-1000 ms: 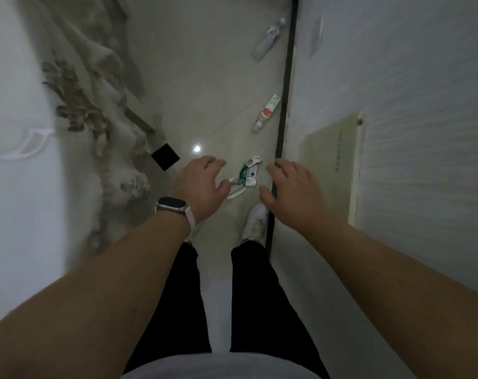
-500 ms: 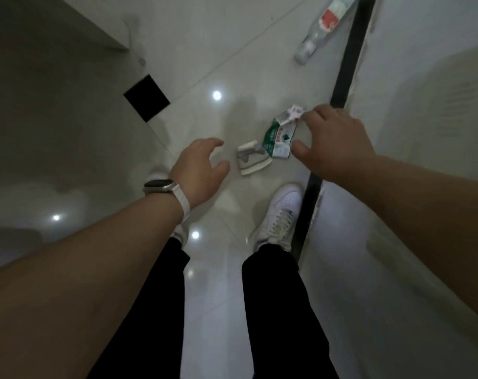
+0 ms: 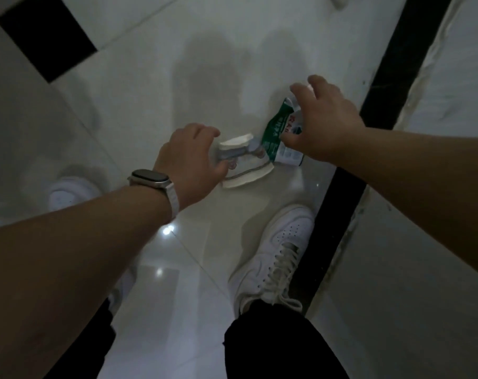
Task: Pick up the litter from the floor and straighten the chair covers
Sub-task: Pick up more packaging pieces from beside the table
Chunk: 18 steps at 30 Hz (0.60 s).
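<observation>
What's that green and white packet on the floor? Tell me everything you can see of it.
The green and white packet is a crumpled, flattened pouch, green with white panels and blurred red print. It lies on the glossy pale floor by a black strip. The right hand curls over it, thumb at its middle, fingers at its far end. Its near edge meets a white flattened carton held by the left hand.

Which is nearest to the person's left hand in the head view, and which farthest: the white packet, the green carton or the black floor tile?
1. white packet, right at the fingertips of the left hand.
2. green carton, just beyond the packet to the right, under the right hand.
3. black floor tile, far off at upper left.
</observation>
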Each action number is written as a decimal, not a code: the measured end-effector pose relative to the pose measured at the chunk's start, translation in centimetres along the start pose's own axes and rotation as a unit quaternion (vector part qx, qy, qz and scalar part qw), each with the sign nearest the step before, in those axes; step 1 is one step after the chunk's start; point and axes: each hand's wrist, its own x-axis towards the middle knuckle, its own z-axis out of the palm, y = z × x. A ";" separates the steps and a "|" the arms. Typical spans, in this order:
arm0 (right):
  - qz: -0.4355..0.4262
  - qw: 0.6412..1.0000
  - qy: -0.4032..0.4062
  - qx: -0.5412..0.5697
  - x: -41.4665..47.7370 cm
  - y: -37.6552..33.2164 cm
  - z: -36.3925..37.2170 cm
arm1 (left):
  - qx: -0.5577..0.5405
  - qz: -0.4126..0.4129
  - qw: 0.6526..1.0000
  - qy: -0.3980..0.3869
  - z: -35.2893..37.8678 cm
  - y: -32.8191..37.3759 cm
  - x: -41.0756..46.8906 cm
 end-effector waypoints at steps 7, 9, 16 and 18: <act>-0.012 1.000 0.029 0.001 2.4 1.1 2.8 | 0.032 0.043 0.998 -0.019 2.7 0.1 3.7; -0.015 0.999 0.039 -0.011 2.9 1.1 2.8 | 0.024 0.053 0.998 -0.020 3.1 0.5 4.6; -0.025 0.991 -0.006 0.128 3.5 1.3 2.6 | -0.017 0.063 0.997 -0.031 3.2 0.9 5.1; -0.010 0.985 -0.002 0.171 3.1 0.7 2.1 | -0.047 0.019 0.998 -0.038 2.2 1.1 4.5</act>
